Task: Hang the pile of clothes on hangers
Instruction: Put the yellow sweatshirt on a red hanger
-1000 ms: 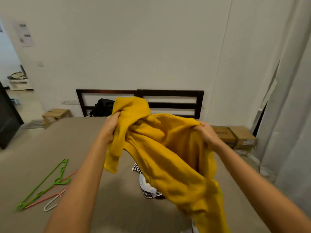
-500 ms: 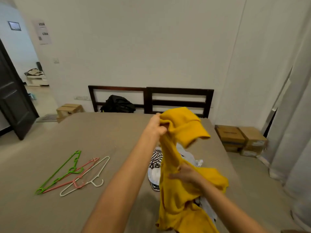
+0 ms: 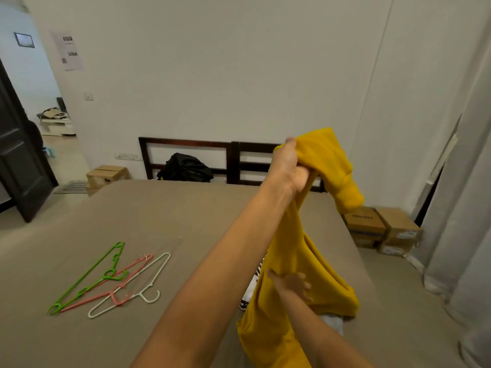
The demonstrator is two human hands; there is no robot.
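Well left of both hands, three hangers lie flat on the bed (image 3: 159,213): green hanger (image 3: 87,280), pink hanger (image 3: 135,266), white hanger (image 3: 159,269), overlapping, with the hooks towards the hands. Beyond them, against the headboard (image 3: 233,160) and left of the raised hand, is a black bag (image 3: 186,168).

Left hand (image 3: 289,166) is raised at arm's length, fist clamped on a bunched upper part of the yellow garment (image 3: 289,251). A folded end flops over to the right of the fist, and the rest hangs straight down to the bed.

Right hand (image 3: 289,285) is low, directly under the left, with fingers spread and lying against the hanging fabric. No clear pinch is visible.

Pile of clothes (image 3: 243,304) sits on the bed just behind the right hand, mostly hidden by the yellow garment — only a black-and-white striped edge and a bit of pale cloth show.

Right of both hands, on the floor, are stacked cardboard boxes (image 3: 382,229), then a grey curtain (image 3: 465,208).
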